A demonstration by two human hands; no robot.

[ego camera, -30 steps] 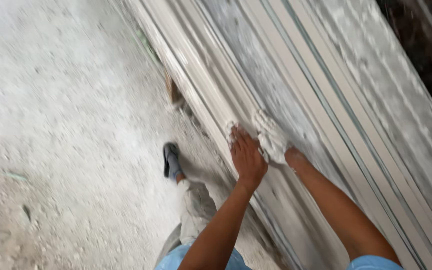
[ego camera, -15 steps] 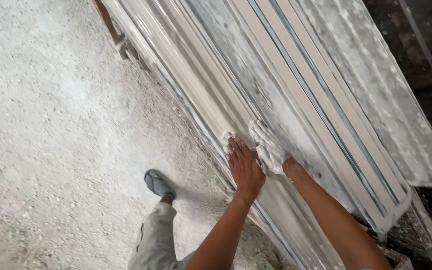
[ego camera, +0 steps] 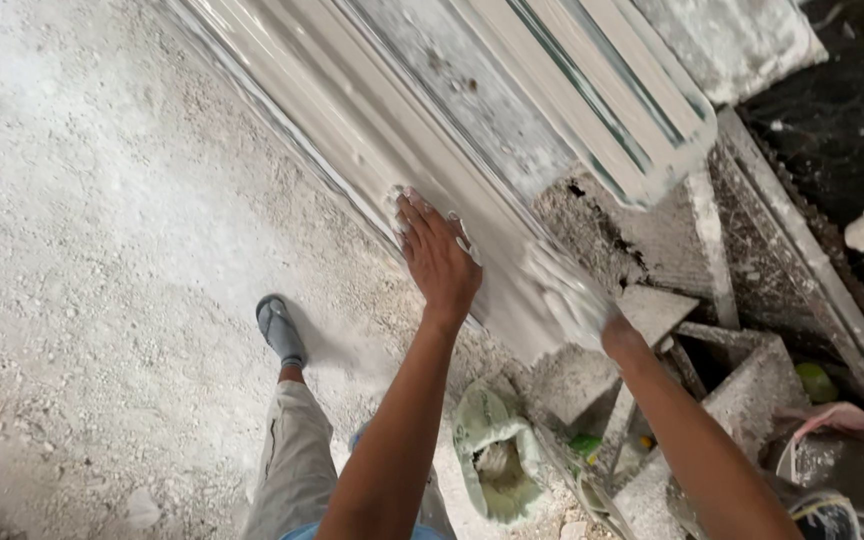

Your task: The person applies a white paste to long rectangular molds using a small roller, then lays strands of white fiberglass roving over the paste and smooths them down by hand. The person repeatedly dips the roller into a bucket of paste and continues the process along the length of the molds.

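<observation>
A long white plaster moulding (ego camera: 352, 130) with ridged profiles runs diagonally from the top left to the middle right. My left hand (ego camera: 437, 255) lies flat on its near edge, fingers spread, holding nothing. My right hand (ego camera: 572, 300) is at the moulding's near end. It is blurred and coated in white plaster, so I cannot tell whether it grips anything. Beyond the first strip lie more ridged strips (ego camera: 592, 90), and their ends stop at the right.
A dusty, gritty floor (ego camera: 82, 250) fills the left side. My foot in a grey sandal (ego camera: 277, 330) stands close to the moulding. A pale green sack (ego camera: 492, 450) sits open below my arms. Plaster-caked blocks and frames (ego camera: 752, 380) crowd the lower right.
Both hands have slid along the moulding to its near end. My right hand has reached the end edge. The view has shifted, bringing the sack and blocks into sight.
</observation>
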